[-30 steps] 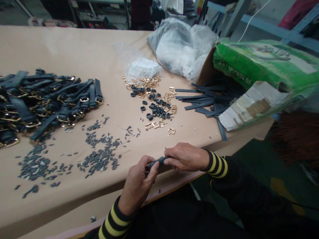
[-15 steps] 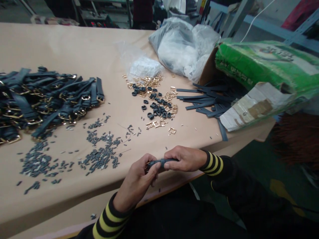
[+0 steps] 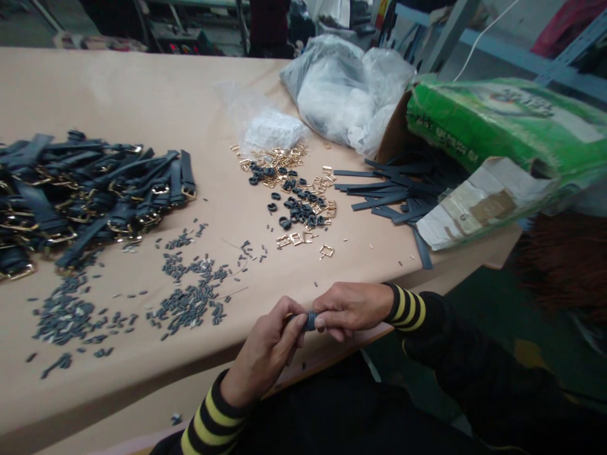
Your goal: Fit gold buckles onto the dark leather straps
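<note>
Between my two hands, just off the table's front edge, is a short dark strap point(image 3: 310, 321) with a loop around it. My left hand point(image 3: 272, 341) pinches its left end with thumb and fingers. My right hand point(image 3: 353, 306) grips the right side close to the loop, and its fingers cover that end. Beyond my hands lie gold buckles point(image 3: 326, 251) and a cluster of small dark loops point(image 3: 303, 208). Small dark pieces point(image 3: 190, 303) are scattered to the left of my hands.
A heap of buckled dark straps point(image 3: 95, 189) covers the left of the table point(image 3: 142, 95). Flat dark strips point(image 3: 379, 189) spill from a green box point(image 3: 502, 120) at the right. Plastic bags point(image 3: 341, 88) stand at the back.
My fingers have closed in around the loop, so less of the strap shows. My right thumb has moved to the loop's edge. The view has shifted slightly.
</note>
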Tool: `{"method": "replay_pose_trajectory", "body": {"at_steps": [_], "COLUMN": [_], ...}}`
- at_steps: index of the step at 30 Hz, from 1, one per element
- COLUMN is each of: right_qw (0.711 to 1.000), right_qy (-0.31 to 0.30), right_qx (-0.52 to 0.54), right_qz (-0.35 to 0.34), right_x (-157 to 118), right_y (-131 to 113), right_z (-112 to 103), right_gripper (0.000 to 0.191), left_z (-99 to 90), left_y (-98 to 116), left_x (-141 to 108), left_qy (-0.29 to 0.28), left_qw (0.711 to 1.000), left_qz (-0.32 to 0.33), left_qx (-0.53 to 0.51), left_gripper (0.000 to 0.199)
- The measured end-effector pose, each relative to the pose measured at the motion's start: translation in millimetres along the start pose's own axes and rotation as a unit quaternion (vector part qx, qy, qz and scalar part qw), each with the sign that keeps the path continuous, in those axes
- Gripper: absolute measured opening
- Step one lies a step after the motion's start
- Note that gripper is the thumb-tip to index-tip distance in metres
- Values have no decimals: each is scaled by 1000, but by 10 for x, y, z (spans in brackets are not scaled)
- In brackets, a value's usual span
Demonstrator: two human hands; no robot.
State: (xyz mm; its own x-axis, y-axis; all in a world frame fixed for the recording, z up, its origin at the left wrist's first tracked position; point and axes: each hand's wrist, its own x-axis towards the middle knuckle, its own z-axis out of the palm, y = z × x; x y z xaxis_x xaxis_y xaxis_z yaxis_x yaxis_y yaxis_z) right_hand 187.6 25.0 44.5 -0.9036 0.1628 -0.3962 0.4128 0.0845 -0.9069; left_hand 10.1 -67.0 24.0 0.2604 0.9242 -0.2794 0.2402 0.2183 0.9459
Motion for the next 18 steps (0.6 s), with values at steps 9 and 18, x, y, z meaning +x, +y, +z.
{"method": "replay_pose_trajectory", "body": {"at_steps": [9, 18], "right_qw": [996, 986], "right_qy": [79, 136], "right_qx": [-21, -95], "right_qz": [-43, -16], "right_x": [80, 193], "right_y": [61, 39], "right_z": [154, 129], "right_gripper": [19, 29], "left_z": [-73, -78], "left_y": [-7, -169], "left_x": [-46, 39], "left_qy": [-17, 1], "left_qw": [997, 999], "left_qz": [4, 17], "left_qx": [70, -27], "left_gripper": [22, 25]}}
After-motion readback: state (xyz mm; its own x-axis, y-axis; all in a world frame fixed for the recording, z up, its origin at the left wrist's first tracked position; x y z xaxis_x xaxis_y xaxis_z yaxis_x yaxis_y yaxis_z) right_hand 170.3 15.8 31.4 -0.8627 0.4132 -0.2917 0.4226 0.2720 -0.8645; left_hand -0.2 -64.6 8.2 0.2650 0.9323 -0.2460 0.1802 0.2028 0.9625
